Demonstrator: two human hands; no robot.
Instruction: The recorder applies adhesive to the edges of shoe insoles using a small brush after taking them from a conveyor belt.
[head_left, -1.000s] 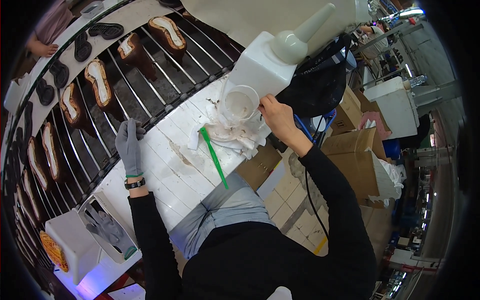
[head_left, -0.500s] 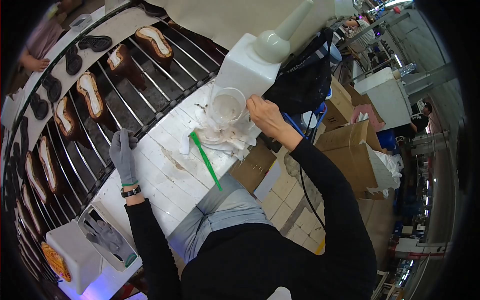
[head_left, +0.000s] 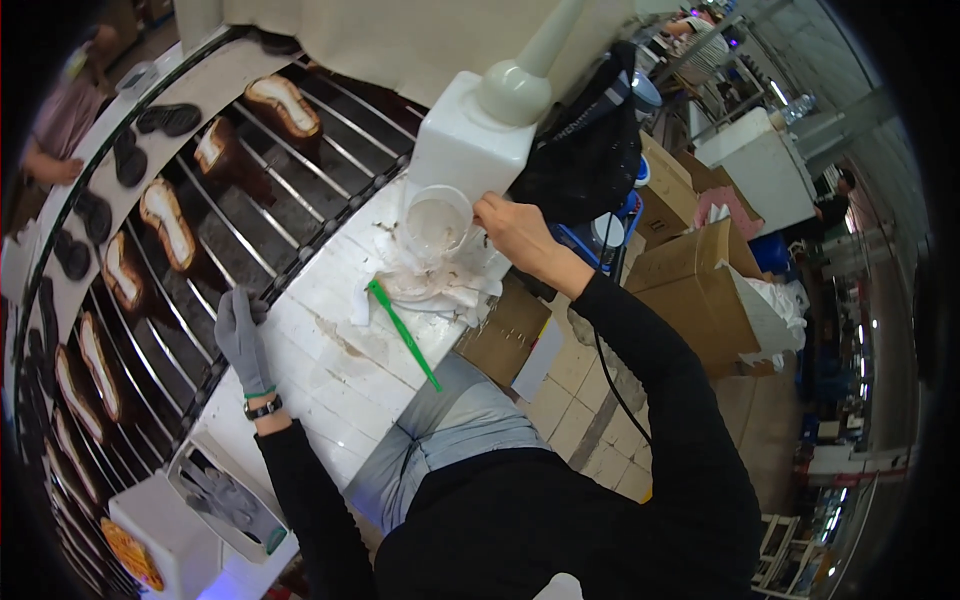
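My right hand [head_left: 522, 236] is bare, its fingertips closed on the rim of a clear plastic cup [head_left: 437, 225] with cloudy contents. The cup stands beside a white bottle with a long spout [head_left: 478, 135]. Crumpled, stained white tissue or cloth [head_left: 430, 290] lies below the cup, and a green brush-like stick [head_left: 405, 335] rests against it. My left hand [head_left: 242, 340], in a grey glove, is at the table edge by the metal-rod conveyor [head_left: 270, 265]. Its fingers are stretched out, with nothing seen in them. Brown shoe uppers [head_left: 167, 225] lie on the rods, white bottoms up.
Black soles [head_left: 168, 119] line the belt beyond the rods, with another person's hand [head_left: 60, 170] near them. A white container with grey gloves [head_left: 225, 495] stands at lower left. Cardboard boxes [head_left: 690, 290] and a black bag [head_left: 580, 160] are on the right.
The whole view has shifted slightly. My right hand stays at the cup's rim, and my left hand stays by the conveyor edge with little visible movement.
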